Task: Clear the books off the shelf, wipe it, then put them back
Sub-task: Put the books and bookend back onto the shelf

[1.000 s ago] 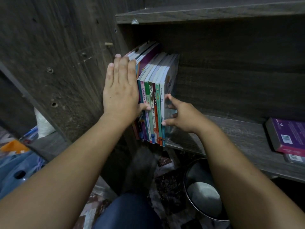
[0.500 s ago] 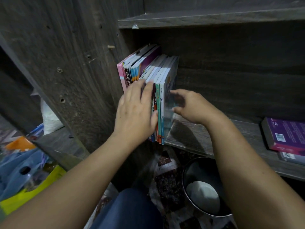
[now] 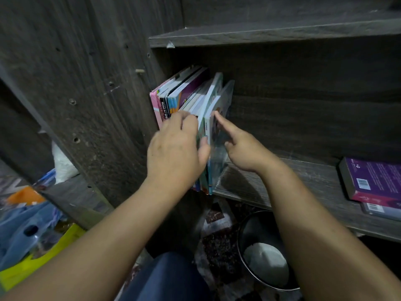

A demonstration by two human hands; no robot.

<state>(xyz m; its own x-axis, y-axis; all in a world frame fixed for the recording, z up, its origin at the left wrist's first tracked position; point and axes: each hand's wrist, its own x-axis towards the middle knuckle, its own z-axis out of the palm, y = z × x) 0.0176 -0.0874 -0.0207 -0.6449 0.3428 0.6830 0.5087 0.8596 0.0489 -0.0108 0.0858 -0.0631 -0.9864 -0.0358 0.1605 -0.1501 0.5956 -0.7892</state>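
"Modul A+ SP", partly hidden, on the black book spine (image 3: 163,107)

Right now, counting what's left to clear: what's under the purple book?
A grey barcoded book lies under the purple book, on the shelf; only its front strip shows, the rest covered.

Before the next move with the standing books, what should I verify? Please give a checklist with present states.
1. Grip of the left hand on the upright books: ok.
2. Support by the right hand: only its index finger touches the outer cover, not ok.
3. Row packed tight: outer books splay at the top, not ok.
4. Bare shelf board beside the row: ok.
5. The purple book lies flat, apart from the row: ok.
6. Shelf wiped: cannot tell.
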